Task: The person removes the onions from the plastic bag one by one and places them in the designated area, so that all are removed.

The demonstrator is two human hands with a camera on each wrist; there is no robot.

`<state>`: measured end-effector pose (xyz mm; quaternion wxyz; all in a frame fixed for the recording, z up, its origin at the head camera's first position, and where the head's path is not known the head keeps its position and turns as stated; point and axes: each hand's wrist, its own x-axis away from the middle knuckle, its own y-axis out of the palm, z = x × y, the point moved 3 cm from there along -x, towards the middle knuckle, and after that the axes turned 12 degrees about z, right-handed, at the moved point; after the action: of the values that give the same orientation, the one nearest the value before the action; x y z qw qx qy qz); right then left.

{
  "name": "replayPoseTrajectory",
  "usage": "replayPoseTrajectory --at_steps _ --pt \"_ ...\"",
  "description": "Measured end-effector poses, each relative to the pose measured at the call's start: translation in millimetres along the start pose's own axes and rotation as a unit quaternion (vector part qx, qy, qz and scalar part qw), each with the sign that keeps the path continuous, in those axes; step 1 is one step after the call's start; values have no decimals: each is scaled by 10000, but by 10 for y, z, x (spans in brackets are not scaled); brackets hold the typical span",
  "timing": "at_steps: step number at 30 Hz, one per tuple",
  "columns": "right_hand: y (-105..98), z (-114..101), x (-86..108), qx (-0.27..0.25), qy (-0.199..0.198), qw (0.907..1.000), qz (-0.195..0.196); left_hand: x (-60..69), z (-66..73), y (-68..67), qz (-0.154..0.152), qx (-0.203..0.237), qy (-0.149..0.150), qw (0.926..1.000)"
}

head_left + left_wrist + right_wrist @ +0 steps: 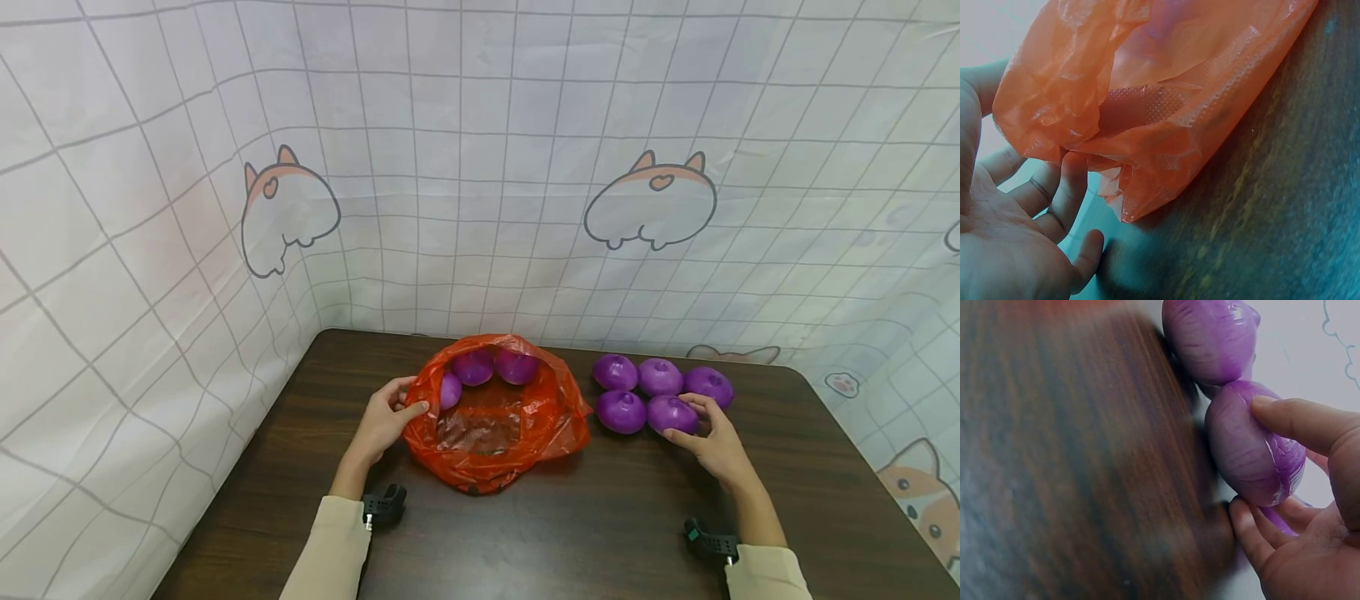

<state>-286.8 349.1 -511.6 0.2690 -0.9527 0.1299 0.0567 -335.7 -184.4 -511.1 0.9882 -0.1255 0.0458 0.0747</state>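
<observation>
Five glossy purple onion-shaped balls [660, 377] sit right of the red plastic bag [564, 427] the left hand [381, 425] pinches. The right hand [716, 437] grips one, likely slick, best held round its belly; lift unclear.

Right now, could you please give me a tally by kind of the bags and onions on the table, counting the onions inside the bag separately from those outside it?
Red bag: 1
Purple onions visible inside the bag: 3
Purple onions outside the bag: 5
Total: 9 visible
</observation>
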Motion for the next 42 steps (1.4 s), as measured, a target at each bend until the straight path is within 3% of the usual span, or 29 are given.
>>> replayPoseTrajectory --at_steps 9,20,25,31,36,42 --pt "-27 -11 1 -32 -4 10000 -33 -9 -12 -1 -1 68 23 10000" --pt "-144 -158 -3 187 -328 9992 156 -14 -24 -6 5 113 38 9999" --pt "-200 -394 38 206 -510 9979 345 -16 -26 -1 3 116 24 9999" --pt "-149 -790 114 2 -1013 9933 561 2 -5 0 18 108 -4 9999" --pt "26 -1120 223 -354 -1216 9912 388 3 4 -4 3 98 -3 10000" --pt "436 -1463 352 -1119 -1716 9788 -57 8 -3 2 28 153 32 9999"
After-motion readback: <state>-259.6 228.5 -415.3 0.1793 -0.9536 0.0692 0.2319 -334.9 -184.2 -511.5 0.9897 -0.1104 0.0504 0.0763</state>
